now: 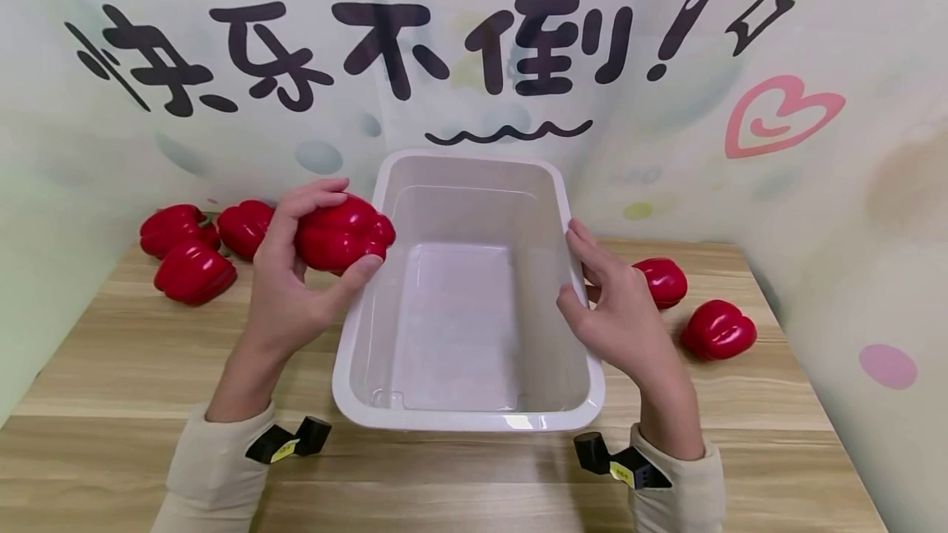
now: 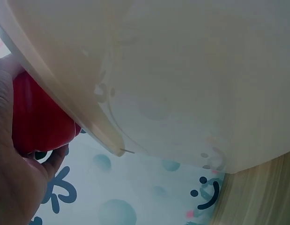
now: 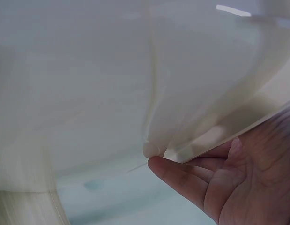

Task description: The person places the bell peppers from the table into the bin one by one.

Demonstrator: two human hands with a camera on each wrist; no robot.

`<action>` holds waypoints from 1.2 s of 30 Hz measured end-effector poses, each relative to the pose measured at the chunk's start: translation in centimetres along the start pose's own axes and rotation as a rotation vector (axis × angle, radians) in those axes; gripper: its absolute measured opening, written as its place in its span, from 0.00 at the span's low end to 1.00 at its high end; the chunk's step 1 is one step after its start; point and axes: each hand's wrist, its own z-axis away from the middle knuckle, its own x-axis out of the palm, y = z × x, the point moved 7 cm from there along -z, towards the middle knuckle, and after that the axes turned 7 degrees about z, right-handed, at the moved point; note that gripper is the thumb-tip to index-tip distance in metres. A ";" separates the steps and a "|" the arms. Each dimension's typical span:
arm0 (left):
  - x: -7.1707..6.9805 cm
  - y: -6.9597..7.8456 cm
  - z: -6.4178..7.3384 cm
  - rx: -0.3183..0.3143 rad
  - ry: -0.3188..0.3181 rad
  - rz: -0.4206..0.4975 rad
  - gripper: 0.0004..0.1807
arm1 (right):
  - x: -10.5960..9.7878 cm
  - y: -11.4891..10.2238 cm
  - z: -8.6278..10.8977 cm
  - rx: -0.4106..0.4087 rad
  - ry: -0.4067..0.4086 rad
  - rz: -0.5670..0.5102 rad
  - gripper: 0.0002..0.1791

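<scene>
My left hand (image 1: 296, 286) holds a glossy red bell pepper (image 1: 342, 234) at the left rim of a deep white plastic tub (image 1: 462, 420). The thumb lies on the pepper's near side, the fingers around its far side. In the left wrist view, that pepper (image 2: 39, 115) shows beside the tub's rim. My right hand (image 1: 618, 303) grips the tub's right rim, its thumb on top. In the right wrist view, fingers (image 3: 182, 180) reach beneath the rim, against the tub's outer wall (image 3: 98, 93). The tub's inner floor (image 1: 455, 327) is bare.
Three red bell peppers, among them a front one (image 1: 195, 273), sit at the table's back left. Two more, a nearer one (image 1: 718, 330) and one (image 1: 664, 282) partly behind my right hand, lie on the right. A printed cloth (image 1: 652, 179) hangs behind the wooden table (image 1: 429, 488).
</scene>
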 end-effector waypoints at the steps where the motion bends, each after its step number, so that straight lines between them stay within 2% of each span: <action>1: 0.0 0.0 0.0 -0.001 -0.002 0.006 0.42 | 0.0 0.0 0.0 0.000 -0.001 -0.001 0.37; 6: 0.4 0.1 0.1 -0.001 -0.025 -0.018 0.38 | 0.0 -0.2 0.0 -0.005 -0.001 -0.004 0.37; 15: 0.7 -0.1 0.2 0.011 -0.031 -0.008 0.42 | 0.0 -0.2 0.0 -0.008 -0.004 -0.007 0.37; 22: 1.2 -0.1 0.3 0.007 -0.054 -0.045 0.41 | 0.0 -0.1 -0.1 -0.006 -0.004 -0.001 0.37; 36: 1.8 -0.1 0.5 0.008 -0.087 -0.030 0.45 | -0.1 0.0 0.0 -0.001 -0.003 -0.018 0.37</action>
